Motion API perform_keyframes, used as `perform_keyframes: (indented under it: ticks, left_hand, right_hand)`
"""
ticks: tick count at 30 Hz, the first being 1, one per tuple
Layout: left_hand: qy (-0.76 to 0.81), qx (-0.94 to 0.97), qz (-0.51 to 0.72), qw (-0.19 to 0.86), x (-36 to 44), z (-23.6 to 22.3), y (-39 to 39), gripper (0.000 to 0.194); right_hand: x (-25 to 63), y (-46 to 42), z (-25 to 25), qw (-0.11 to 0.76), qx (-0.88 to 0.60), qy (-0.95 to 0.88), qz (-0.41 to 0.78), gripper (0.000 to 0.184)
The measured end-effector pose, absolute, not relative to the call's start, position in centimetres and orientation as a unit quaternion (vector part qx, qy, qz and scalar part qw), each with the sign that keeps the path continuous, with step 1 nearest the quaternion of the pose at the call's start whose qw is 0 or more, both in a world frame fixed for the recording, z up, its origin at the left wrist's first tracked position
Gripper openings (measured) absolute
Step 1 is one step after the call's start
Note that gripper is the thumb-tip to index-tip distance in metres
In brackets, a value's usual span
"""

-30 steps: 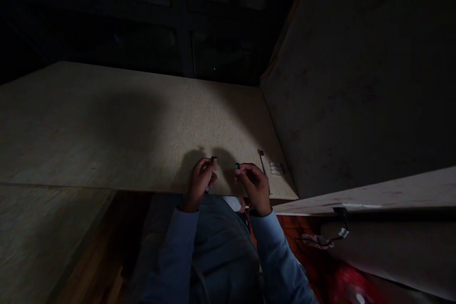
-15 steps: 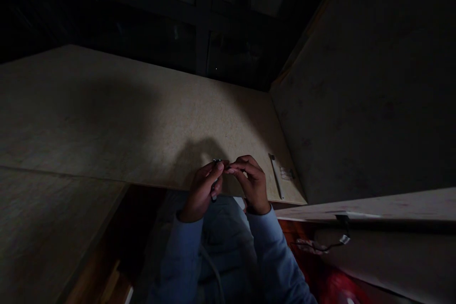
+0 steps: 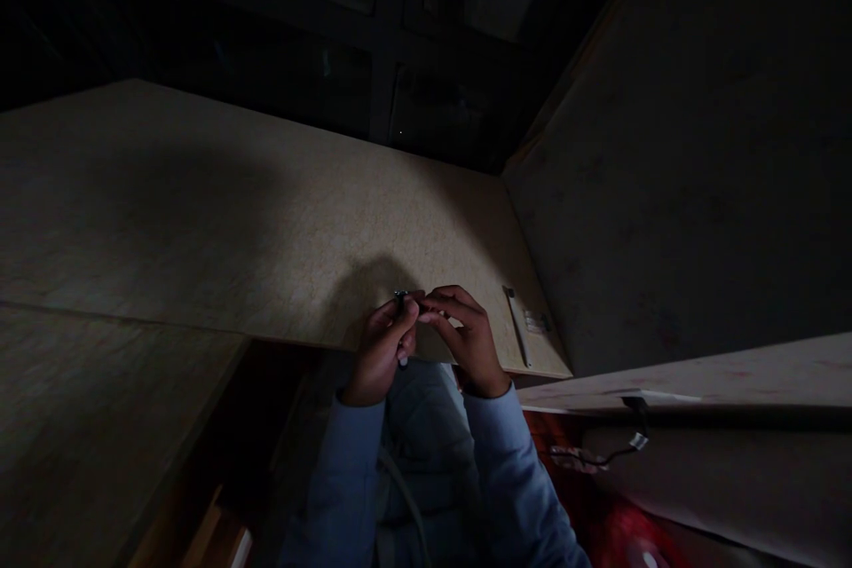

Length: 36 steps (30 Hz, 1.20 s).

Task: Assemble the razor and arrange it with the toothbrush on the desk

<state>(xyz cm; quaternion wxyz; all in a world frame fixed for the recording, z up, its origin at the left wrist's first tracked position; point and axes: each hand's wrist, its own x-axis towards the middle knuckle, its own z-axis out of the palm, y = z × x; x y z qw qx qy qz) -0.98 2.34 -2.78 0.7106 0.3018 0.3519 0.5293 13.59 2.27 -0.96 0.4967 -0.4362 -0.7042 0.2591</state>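
Over the front edge of the table, my left hand [image 3: 382, 342] is closed round a slim dark object [image 3: 400, 295] with a shiny top. Its pale lower end pokes out beneath my fingers, and the grip hides most of it, so its kind is unclear. Close against it on the right, my right hand [image 3: 469, 333] has thumb and fingertips pinched together, meeting the left fingertips. Anything within that pinch is too small and dark to name. Both hands are above my lap.
A thin pale stick with a dark tip [image 3: 517, 327] lies near the table's right end. Beside it is a small clear-looking item [image 3: 536, 322]. A patterned panel [image 3: 666, 195] rises on the right. Below it hangs a dark cable [image 3: 622, 456]. The pale tabletop [image 3: 299, 204] stretches left.
The hands stay together in nearly the same place. The dark object's shiny top has shifted slightly up and left, and its lower end now shows paler. The view has moved a little.
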Motion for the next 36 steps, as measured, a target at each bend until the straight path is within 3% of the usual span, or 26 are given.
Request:
perform_keyframes:
  ticks: [16,25,31,36]
  left_hand:
    - [0.335,0.222,0.509,0.761,0.2,-2.2,2.6,0.052]
    - [0.322,0.225,0.485,0.781,0.6,-1.2,2.2,0.053]
    - [0.354,0.306,0.507,0.723,0.6,-1.0,1.7,0.047]
    - [0.363,0.312,0.515,0.711,0.0,-0.1,1.7,0.061]
  right_hand:
    - [14.9,2.0,-4.2,0.547,-0.383,-0.635,0.389,0.044]
    - [14.7,2.3,-3.3,0.564,-0.355,-0.613,0.425,0.049]
    - [14.5,2.0,-3.2,0.591,-0.364,-0.543,0.472,0.04]
    - [14.8,1.8,-2.9,0.603,-0.377,-0.466,0.526,0.042]
